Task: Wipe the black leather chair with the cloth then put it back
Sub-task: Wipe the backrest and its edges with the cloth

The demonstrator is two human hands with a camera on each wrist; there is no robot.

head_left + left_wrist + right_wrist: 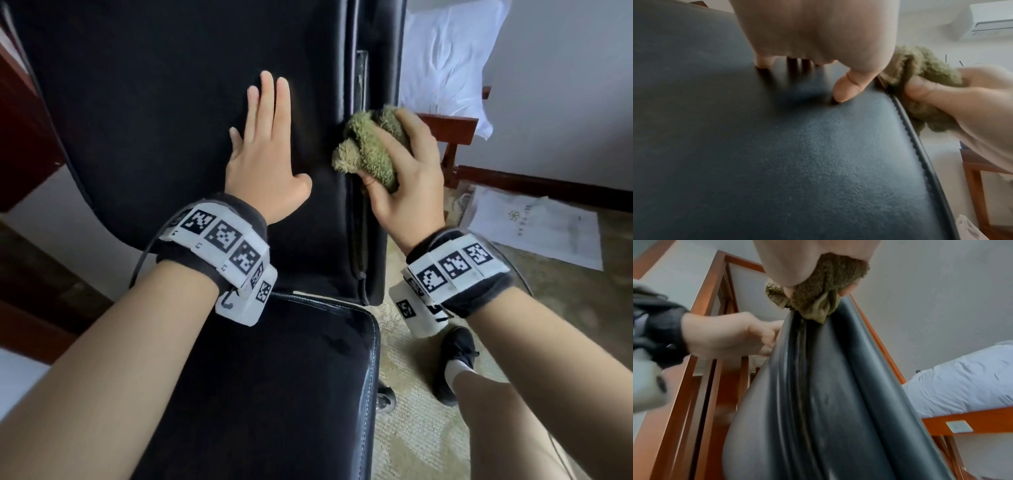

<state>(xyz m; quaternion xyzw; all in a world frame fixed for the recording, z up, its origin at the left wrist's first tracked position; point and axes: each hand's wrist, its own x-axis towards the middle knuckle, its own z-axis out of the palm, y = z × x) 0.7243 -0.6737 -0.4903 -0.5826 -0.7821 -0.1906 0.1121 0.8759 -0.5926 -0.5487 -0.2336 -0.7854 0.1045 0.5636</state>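
The black leather chair (164, 113) fills the head view, its backrest ahead and its seat (274, 377) below. My left hand (263, 144) lies flat against the backrest, fingers straight. In the left wrist view its thumb (846, 87) touches the leather (797, 154). My right hand (407, 185) grips a bunched green cloth (370, 147) and holds it against the backrest's right side edge by the seam. The right wrist view shows the cloth (818, 293) pressed on the chair's edge (828, 386), with the left hand (729, 335) behind.
A wooden bed frame (452, 137) with white bedding (448, 58) stands right of the chair. White papers (537, 226) lie on the beige carpet (421, 428). My foot in a black shoe (452, 363) stands beside the seat. Dark wooden furniture (20, 137) is at the left.
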